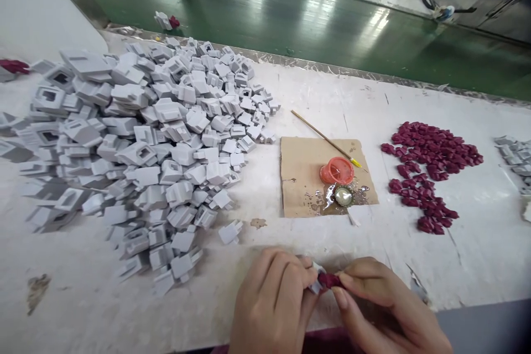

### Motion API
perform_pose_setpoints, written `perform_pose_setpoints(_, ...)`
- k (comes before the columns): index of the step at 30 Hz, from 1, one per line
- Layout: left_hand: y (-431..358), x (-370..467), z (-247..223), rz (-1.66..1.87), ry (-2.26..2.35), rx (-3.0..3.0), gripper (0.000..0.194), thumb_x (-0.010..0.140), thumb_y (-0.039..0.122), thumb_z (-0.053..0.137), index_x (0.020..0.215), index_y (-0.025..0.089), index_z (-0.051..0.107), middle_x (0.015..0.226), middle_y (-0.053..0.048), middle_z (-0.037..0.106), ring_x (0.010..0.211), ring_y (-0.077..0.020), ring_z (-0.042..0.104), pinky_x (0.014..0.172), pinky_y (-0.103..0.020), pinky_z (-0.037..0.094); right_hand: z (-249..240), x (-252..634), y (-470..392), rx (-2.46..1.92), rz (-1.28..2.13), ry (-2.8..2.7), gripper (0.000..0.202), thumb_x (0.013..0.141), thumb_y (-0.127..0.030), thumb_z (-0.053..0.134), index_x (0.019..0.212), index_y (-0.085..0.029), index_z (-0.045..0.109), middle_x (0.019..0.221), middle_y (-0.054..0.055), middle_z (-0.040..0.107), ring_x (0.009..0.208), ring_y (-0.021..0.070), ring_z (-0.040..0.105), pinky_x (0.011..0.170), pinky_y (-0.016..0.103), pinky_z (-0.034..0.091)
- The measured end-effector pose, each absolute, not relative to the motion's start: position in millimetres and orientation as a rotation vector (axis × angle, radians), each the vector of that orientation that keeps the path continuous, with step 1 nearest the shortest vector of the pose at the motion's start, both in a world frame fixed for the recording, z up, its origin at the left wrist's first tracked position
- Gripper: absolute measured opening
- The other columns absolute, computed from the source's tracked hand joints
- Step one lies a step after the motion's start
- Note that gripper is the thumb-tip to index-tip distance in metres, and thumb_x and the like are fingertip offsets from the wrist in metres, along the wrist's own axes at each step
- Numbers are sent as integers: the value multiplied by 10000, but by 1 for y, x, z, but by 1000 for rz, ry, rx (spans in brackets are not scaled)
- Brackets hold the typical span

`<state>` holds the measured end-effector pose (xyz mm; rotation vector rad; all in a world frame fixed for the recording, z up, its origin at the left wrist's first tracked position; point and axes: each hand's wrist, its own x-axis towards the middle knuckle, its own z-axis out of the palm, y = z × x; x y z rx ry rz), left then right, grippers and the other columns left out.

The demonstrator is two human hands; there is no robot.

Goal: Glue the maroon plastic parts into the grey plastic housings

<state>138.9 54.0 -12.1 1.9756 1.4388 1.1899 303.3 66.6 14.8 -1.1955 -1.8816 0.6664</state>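
Note:
At the front of the table my left hand [276,298] is closed around a small grey plastic piece [316,286], most of it hidden by the fingers. Pinched between the thumb and forefinger of my right hand [381,301] is a small dark red piece [329,280]. The two pieces touch each other between my hands. A large heap of like grey pieces [170,155] lies to the left, with one loose grey piece [230,231] close to my left hand. More dark red pieces [435,149] are spread out on the right.
Beyond my hands lies a cardboard sheet [301,160] holding a red cup [336,170], a bottle cap [343,196] and wet spots. A thin brush [323,137] rests across its edge. A green conveyor belt [290,22] runs behind; a joined grey-and-red piece [166,21] sits on it.

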Motion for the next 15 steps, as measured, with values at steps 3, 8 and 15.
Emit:
perform_pose_setpoints(3, 53, 141, -11, 1204, 1443, 2025, 130, 875, 38, 598, 856, 157, 548, 749, -28, 668, 739, -156, 616, 713, -268, 547, 20, 303, 68, -1211, 683, -1916, 203, 824, -9, 645, 945, -171, 628, 821, 46, 633, 709, 163, 641, 557, 220, 549)
perform_pose_setpoints(8, 52, 142, -9, 1224, 1427, 1978, 88, 907, 59, 577, 880, 141, 567, 774, -37, 675, 765, -143, 634, 737, -241, 556, 27, 305, 73, -1156, 755, -2099, 175, 880, -19, 626, 979, -163, 624, 853, 56, 642, 744, 162, 645, 600, 217, 578)
perform_pose_setpoints(15, 52, 141, -11, 1213, 1433, 1931, 99, 907, 65, 576, 938, 159, 573, 845, -42, 698, 839, -144, 680, 808, -230, 565, 20, 305, 77, -1085, 802, -2066, 125, 950, -88, 589, 1031, -178, 618, 855, 44, 651, 753, 150, 654, 641, 212, 591)
